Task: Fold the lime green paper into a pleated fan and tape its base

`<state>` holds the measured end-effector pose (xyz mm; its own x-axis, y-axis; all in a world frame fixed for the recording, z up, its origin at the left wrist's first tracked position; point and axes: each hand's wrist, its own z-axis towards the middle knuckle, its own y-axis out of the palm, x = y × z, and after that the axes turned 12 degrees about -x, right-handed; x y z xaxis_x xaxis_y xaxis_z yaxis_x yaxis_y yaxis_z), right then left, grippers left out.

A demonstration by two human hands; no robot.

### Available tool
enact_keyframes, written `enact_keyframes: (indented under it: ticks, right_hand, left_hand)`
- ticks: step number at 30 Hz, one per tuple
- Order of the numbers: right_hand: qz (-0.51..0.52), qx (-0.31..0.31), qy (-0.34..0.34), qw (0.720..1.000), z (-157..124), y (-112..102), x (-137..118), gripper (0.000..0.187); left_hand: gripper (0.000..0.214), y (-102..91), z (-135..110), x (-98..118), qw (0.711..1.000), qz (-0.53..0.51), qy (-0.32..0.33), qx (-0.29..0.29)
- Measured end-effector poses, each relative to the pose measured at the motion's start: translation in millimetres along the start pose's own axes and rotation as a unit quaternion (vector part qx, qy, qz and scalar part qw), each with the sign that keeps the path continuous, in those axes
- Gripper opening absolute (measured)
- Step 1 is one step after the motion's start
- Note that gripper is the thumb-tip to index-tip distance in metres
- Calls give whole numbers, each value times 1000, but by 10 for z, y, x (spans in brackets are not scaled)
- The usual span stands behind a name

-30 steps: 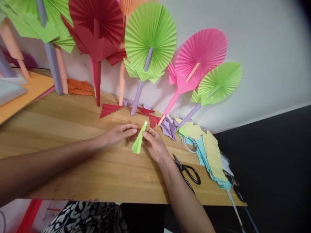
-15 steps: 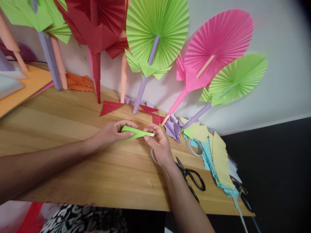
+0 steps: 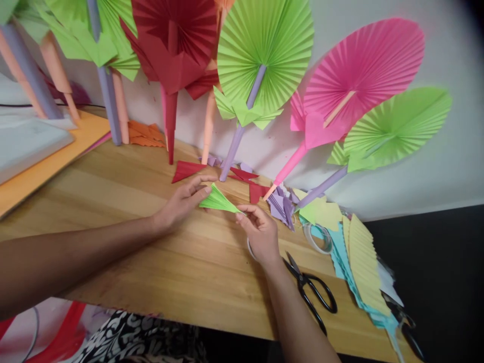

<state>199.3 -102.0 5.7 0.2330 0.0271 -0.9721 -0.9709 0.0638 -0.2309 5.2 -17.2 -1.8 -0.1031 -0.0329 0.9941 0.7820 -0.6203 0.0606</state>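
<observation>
A small pleated green paper piece [image 3: 218, 200] is held just above the wooden table [image 3: 159, 262]. My right hand [image 3: 260, 233] pinches its narrow end. My left hand [image 3: 181, 203] has its fingers on the wide end, which is spread into a small fan. Both hands are near the middle of the table, close to the wall.
Large pleated paper fans on rolled stems lean against the wall: red [image 3: 177, 40], green [image 3: 264, 50], pink [image 3: 359, 65], green [image 3: 397, 126]. Black scissors [image 3: 312, 292] and a tape roll [image 3: 316, 238] lie right of my right hand. Pleated yellow and blue sheets [image 3: 361, 262] are stacked at the right edge.
The green piece was hanging from my right hand, then was held flat and folded between both hands; now its left end is fanned open. The view has shifted slightly.
</observation>
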Motion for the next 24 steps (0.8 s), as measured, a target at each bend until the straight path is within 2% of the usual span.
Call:
enact_keyframes:
  ticks: [5, 8, 12, 17, 21, 24]
  right_hand:
    - [-3, -22, 15, 1000, 2, 0, 10, 25]
    - [-8, -87, 48, 995, -23, 14, -16, 32]
    - [-21, -155, 71, 985, -69, 51, -69, 26]
    - [4, -135, 63, 989, -76, 76, -54, 24]
    - [33, -90, 54, 994, -63, 71, -26, 27]
    - [57, -78, 51, 994, -63, 73, -26, 26]
  left_hand:
    - [42, 21, -3, -27, 999, 15, 23, -37]
    - [42, 72, -42, -30, 995, 48, 42, -72]
    - [46, 119, -84, -13, 991, 62, 45, -110]
    - [53, 108, -41, -56, 990, -16, 15, -140]
    - [45, 104, -3, -104, 988, -51, 13, -148]
    - [39, 106, 1, -123, 988, -57, 12, -144]
